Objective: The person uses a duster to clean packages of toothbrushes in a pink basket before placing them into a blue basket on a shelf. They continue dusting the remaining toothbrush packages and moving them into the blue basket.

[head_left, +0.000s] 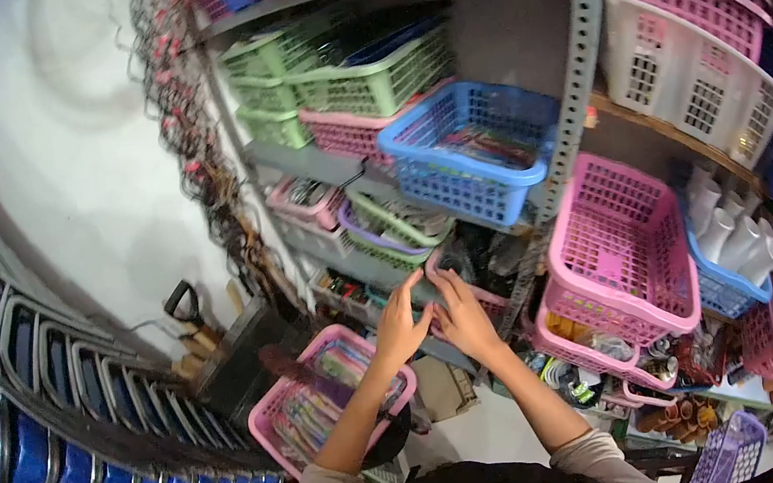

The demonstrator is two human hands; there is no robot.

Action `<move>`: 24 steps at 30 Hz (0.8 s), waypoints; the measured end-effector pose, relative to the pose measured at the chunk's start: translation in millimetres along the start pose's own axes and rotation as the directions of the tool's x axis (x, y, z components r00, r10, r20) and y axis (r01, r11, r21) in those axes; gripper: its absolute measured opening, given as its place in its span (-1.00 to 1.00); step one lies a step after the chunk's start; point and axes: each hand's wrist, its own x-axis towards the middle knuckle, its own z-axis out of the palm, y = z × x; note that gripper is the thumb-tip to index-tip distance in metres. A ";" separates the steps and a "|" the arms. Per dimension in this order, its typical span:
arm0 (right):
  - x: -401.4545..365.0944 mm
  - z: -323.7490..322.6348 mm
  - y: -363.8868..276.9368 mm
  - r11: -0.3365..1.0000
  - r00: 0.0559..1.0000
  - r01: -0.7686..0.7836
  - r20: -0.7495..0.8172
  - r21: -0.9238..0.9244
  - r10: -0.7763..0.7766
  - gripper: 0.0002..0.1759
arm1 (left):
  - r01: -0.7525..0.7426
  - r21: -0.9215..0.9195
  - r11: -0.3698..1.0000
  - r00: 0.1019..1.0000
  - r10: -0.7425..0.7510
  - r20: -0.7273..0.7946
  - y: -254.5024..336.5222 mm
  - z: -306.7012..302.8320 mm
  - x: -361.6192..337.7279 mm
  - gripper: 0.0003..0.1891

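Note:
My left hand [401,327] and my right hand [462,316] are stretched out in front of me, side by side, with thumbs close together and fingers extended. Nothing shows in either one. Behind them are the lower shelves, where a green basket [400,218] sits with a purple-rimmed one just above my fingertips. Below my left forearm stands a pink basket [268,421] full of colourful flat packets [306,421]. A blue basket [470,195] holding thin items sits on the shelf above my right hand.
Green baskets [373,83] are stacked on the upper shelf. At right a large pink basket [617,257] rests over another, near a perforated metal post [573,84] and white cups [738,239]. Stacked blue chairs with metal frames [79,387] line the left side. A cardboard piece [443,388] lies on the floor.

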 end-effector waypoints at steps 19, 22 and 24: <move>-151.5 263.4 3.7 0.958 0.727 -0.243 0.683 0.155 0.073 -0.32 | 0.838 -0.002 0.545 0.525 -0.808 -0.266 -93.7 -57.4 -325.1 -0.50; -172.2 286.7 23.3 0.964 0.804 -0.214 0.588 0.159 0.082 -0.35 | 0.840 0.055 0.540 0.527 -0.787 -0.322 -120.3 -47.2 -361.0 -0.49; -179.5 293.3 25.6 0.951 0.810 -0.259 0.574 0.167 0.120 -0.38 | 0.862 -0.024 0.506 0.473 -0.820 -0.322 -131.1 -42.3 -369.2 -0.48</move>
